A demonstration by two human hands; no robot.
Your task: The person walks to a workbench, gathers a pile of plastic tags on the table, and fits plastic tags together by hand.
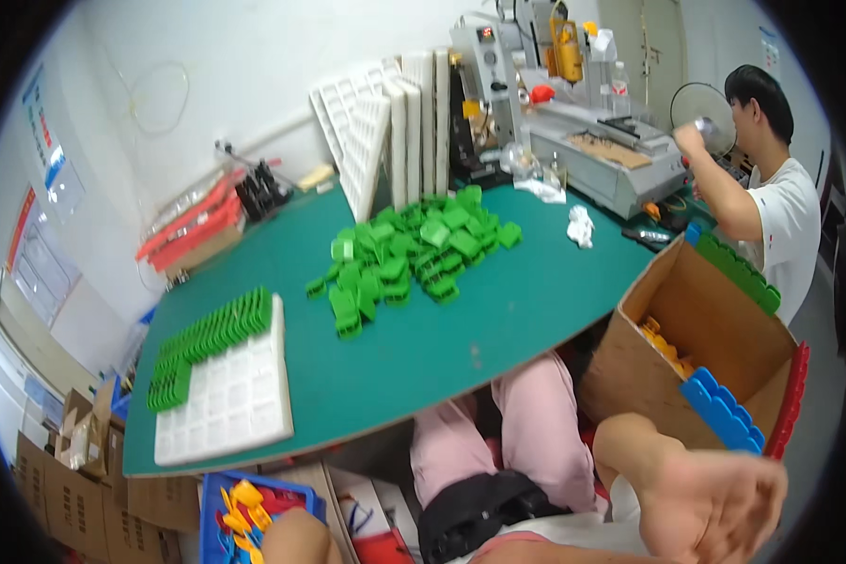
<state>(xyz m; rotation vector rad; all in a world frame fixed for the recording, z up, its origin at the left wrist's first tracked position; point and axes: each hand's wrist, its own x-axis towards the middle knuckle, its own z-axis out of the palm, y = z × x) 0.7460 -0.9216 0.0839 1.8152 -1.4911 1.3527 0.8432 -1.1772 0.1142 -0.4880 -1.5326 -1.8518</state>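
My right hand (pixel 710 498) is at the lower right, beside the cardboard box (pixel 606 362). Its palm shows with nothing in it; the fingers look loosely apart but blurred. At the lower left, a rounded bit of bare skin, seemingly my left hand or forearm (pixel 301 540), covers part of a blue bin (pixel 207 508) with yellow, red and blue plastic pieces; its fingers are hidden. A heap of green plastic pieces (pixel 395 244) lies mid-table. More green pieces (pixel 226 324) stand in rows along the far and left sides of a white compartment tray (pixel 230 404).
White trays (pixel 409 122) lean upright behind the heap. Yellow pieces lie inside the cardboard box; scalloped blue (pixel 719 409), green and red strips line its edges. A co-worker (pixel 780 197) sits by a bench machine (pixel 602 150) at the right. Cartons (pixel 75 498) stand lower left.
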